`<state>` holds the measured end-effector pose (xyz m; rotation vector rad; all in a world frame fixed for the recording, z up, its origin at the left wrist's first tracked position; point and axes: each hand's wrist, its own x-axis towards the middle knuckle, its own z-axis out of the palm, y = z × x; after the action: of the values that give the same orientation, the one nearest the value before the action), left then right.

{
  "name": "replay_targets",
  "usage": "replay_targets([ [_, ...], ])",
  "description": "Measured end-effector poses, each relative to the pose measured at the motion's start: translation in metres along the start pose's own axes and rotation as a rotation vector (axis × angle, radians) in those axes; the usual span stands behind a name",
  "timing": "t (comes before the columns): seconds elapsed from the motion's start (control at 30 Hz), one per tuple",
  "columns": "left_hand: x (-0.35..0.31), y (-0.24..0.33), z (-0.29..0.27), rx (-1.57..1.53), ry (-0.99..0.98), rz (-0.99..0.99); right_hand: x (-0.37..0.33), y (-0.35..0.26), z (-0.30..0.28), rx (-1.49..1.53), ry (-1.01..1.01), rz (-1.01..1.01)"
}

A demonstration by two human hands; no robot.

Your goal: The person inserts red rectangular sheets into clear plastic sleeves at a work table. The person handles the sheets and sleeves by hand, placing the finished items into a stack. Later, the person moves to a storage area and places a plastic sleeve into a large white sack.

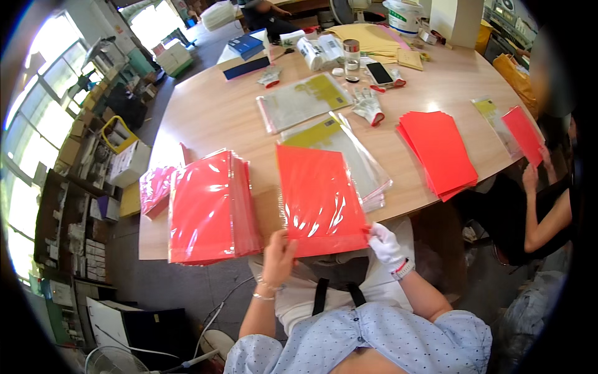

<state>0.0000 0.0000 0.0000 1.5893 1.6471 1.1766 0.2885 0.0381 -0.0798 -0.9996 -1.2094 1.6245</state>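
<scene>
Between my hands is a clear plastic sleeve with red sheets (pixel 321 193) inside, its near edge over the table's front rim. My bare left hand (pixel 280 254) pinches its near left corner. On the near right corner, my white-gloved right hand (pixel 387 247) is closed. Under the held sleeve's far right side lies a pile of clear sleeves (pixel 358 156) with a yellow-green print. To the left stands a tall stack of filled red sleeves (pixel 202 209). A fanned pile of bare red sheets (pixel 439 153) rests to the right.
Farther back lie another pile of clear sleeves (pixel 299 103), a white work glove (pixel 367 106), a phone (pixel 379 73) and a glass jar (pixel 352 59). Pink packages (pixel 156 190) sit beside the tall stack. At the right edge, a co-worker's hands (pixel 537 171) hold a red packet (pixel 523 134).
</scene>
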Motion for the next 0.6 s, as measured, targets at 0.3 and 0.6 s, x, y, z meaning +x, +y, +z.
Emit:
replay_targets([
  [0.3,-0.010,-0.137,-0.252,0.372,0.438,-0.013,0.103,-0.042,0.241,-0.278,-0.536,-0.238],
  [0.6,-0.045,-0.262,-0.296,1.012,0.563,-0.010,0.082,-0.001,0.150,0.330,-0.397,-0.074],
])
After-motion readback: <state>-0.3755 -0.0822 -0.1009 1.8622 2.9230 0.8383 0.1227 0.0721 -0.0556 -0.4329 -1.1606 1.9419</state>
